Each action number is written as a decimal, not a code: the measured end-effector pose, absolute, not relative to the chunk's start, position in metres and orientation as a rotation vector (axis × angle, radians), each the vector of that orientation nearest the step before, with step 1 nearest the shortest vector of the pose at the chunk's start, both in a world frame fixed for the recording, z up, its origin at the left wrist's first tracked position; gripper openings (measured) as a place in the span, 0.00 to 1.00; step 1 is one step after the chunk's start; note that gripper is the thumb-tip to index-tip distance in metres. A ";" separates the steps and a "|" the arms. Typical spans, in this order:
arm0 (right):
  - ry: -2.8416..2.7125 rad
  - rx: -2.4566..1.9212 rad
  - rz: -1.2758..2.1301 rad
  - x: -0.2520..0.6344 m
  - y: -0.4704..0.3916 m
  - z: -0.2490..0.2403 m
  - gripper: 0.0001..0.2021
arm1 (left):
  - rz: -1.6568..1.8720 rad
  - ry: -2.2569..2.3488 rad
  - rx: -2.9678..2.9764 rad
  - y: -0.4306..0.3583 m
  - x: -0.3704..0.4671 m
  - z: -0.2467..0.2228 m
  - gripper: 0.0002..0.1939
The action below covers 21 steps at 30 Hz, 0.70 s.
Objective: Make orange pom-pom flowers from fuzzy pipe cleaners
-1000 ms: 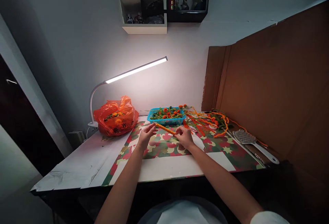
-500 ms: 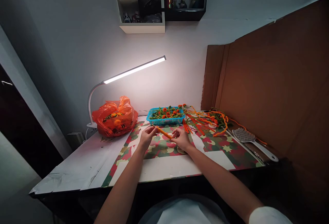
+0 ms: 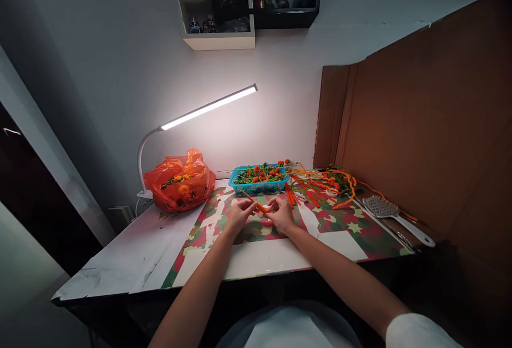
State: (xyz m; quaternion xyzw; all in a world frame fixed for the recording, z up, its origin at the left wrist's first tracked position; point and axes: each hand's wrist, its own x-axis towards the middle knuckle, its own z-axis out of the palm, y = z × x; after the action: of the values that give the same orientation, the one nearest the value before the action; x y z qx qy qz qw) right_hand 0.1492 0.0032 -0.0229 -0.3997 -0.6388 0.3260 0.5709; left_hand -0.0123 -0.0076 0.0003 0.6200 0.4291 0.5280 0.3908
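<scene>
Near the middle of the table, both hands hold a thin brown stick with an orange chenille stem around its lower right part. My left hand pinches the stick where the orange begins. My right hand grips the orange end, its fingertips close to the left ones. The stick's upper left tip is bare and points toward a blue basket of orange flowers with green stems. Fingers hide part of the orange, and how it is wound is too small to make out.
A red plastic bag with orange and yellow pieces sits left, beside a lit desk lamp. Loose orange chenille stems lie right of the basket. A grey-and-white brush rests near the cardboard wall.
My left hand has slid right along the stick, closer to my right hand. More bare stick shows beyond the left fingers, and less orange is visible. The view has shifted slightly.
</scene>
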 end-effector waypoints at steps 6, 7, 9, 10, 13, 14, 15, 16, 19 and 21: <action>-1.479 -0.928 0.759 0.147 -0.002 -0.020 0.12 | 1.314 1.094 1.584 -0.008 -0.007 0.001 0.21; -1.477 -0.929 0.757 0.147 -0.003 -0.018 0.12 | 1.307 1.094 1.583 -0.008 -0.007 0.000 0.21; -1.473 -0.934 0.743 0.147 -0.005 -0.016 0.12 | 1.298 1.091 1.576 -0.007 -0.006 -0.001 0.21; -1.473 -0.936 0.735 0.147 -0.005 -0.015 0.12 | 1.298 1.089 1.569 -0.007 -0.006 -0.001 0.21; -1.479 -0.910 0.754 0.145 -0.006 -0.013 0.12 | 1.332 1.093 1.530 -0.005 -0.008 0.000 0.22; -1.481 -0.892 0.771 0.145 -0.006 -0.012 0.12 | 1.357 1.094 1.505 -0.004 -0.010 0.002 0.21; -1.485 -0.873 0.787 0.144 -0.006 -0.011 0.12 | 1.390 1.092 1.471 -0.004 -0.012 0.003 0.22; -1.491 -0.856 0.798 0.144 -0.006 -0.011 0.12 | 1.425 1.088 1.430 -0.004 -0.014 0.004 0.22; -1.511 -0.842 0.801 0.144 -0.009 -0.008 0.12 | 1.517 1.097 1.300 -0.004 -0.020 0.008 0.25; -1.498 -0.853 0.804 0.145 -0.011 -0.006 0.12 | 1.584 1.115 1.237 -0.005 -0.024 0.011 0.27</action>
State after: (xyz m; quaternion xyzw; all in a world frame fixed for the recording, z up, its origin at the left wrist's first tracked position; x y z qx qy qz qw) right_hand 0.1449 -0.0105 -0.0059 -0.3650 -0.6411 0.3440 0.5809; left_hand -0.0237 -0.0046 0.0108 0.4911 0.4426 0.6288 0.4092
